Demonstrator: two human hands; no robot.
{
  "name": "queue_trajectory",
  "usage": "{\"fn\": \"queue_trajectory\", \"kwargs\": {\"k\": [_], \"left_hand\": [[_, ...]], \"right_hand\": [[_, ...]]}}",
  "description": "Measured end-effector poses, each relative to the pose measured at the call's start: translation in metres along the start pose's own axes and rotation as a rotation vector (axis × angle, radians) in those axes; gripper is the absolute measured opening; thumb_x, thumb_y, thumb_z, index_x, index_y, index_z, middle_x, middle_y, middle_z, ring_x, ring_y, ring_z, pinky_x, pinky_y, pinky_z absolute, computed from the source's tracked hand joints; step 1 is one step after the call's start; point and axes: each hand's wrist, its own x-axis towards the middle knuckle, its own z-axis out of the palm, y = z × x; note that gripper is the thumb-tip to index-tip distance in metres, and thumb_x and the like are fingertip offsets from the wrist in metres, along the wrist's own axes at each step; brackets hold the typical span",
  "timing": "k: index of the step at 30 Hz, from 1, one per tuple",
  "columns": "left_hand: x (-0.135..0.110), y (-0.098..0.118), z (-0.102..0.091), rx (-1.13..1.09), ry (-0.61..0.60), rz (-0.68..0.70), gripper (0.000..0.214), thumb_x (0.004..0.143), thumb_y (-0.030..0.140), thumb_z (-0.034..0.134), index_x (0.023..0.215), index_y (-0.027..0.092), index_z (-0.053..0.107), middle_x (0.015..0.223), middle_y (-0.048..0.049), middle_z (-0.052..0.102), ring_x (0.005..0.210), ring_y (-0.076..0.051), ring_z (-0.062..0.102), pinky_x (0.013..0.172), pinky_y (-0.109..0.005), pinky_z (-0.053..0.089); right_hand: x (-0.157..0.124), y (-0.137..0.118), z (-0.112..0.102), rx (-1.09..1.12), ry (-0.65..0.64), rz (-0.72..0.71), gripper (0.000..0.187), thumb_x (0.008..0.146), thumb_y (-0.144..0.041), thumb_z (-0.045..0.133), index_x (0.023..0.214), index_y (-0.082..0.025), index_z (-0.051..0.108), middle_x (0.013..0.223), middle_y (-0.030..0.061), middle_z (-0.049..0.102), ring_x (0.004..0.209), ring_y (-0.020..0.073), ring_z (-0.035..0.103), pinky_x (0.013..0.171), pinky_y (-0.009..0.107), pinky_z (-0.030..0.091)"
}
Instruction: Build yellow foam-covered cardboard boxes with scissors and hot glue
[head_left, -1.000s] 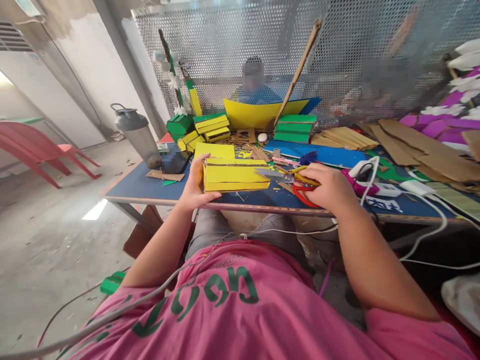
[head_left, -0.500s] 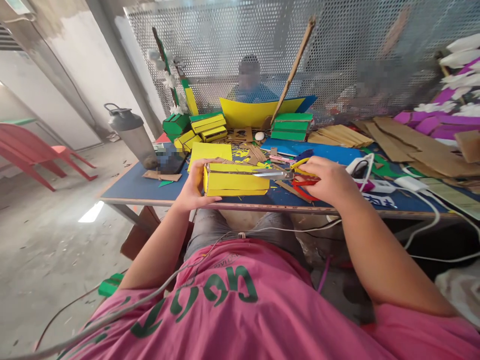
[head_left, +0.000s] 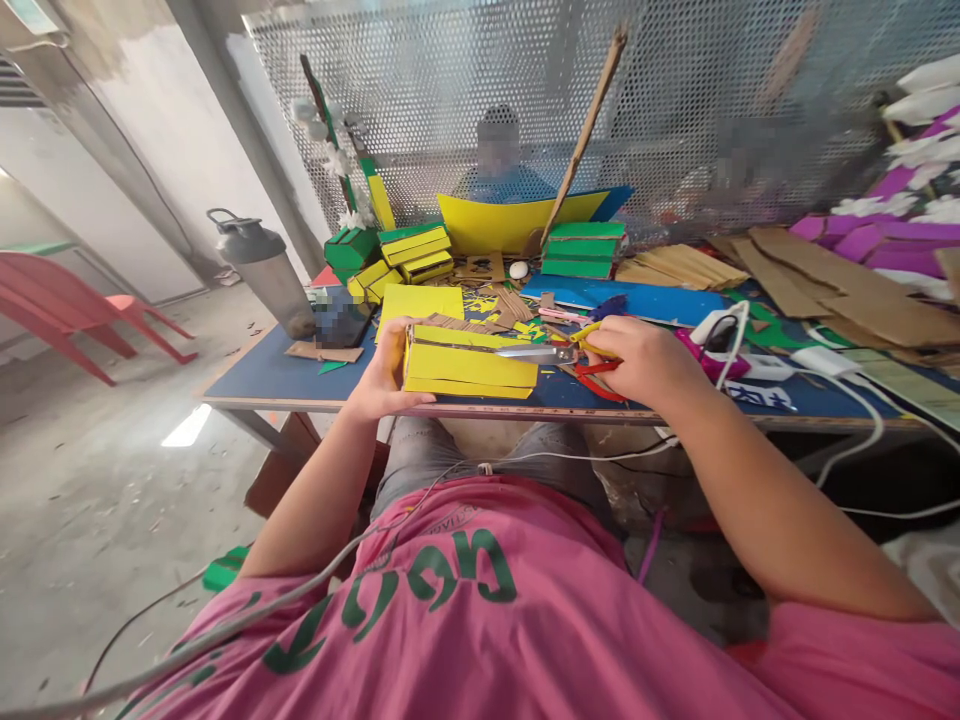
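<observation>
While, in the head view, our left hand (head_left: 384, 374) clasps the yellow box (head_left: 471, 370) by its left end at the front of the table (head_left: 262, 376), our right hand (head_left: 646, 362) grips scissors (head_left: 541, 354); we judge the box light, crushable, best held endwise.

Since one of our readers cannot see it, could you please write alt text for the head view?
A person's left hand holds one end of a yellow panelled box, while the right hand holds red-and-yellow-handled metal scissors, blades near the box's upper seam. Brown cardboard strips lie beyond on the blue table.
</observation>
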Motion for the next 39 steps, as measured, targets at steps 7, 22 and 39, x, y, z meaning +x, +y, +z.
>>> {"fn": "queue_trajectory", "kwargs": {"k": [7,22,39], "left_hand": [[-0.002,-0.001,-0.001,0.032,-0.011,0.003,0.117,0.066,0.049,0.113,0.165,0.037,0.052,0.162,-0.0126,0.061,0.155,-0.040,0.061,0.133,-0.055,0.052],[-0.007,-0.006,-0.005,-0.021,0.043,-0.018,0.118,0.069,0.055,0.111,0.168,0.041,0.047,0.167,-0.0122,0.058,0.159,-0.039,0.059,0.134,-0.057,0.052],[-0.006,-0.003,-0.003,0.022,0.027,-0.031,0.118,0.065,0.052,0.114,0.165,0.039,0.051,0.165,-0.0125,0.057,0.159,-0.040,0.057,0.135,-0.057,0.050]], "right_hand": [[-0.003,0.000,0.005,0.016,-0.007,0.036,0.014,0.095,-0.019,0.068,0.085,-0.024,0.077,0.095,0.0075,0.073,0.084,0.0243,0.064,0.067,0.037,0.033],[-0.010,0.000,0.001,0.141,0.087,0.133,0.021,0.100,-0.032,0.074,0.081,-0.026,0.067,0.092,0.0067,0.074,0.082,0.0248,0.065,0.071,0.037,0.041],[-0.013,0.008,-0.019,0.024,-0.050,0.096,0.015,0.097,-0.030,0.072,0.102,-0.026,0.085,0.103,0.0087,0.080,0.094,0.0291,0.072,0.071,0.038,0.043]]}}
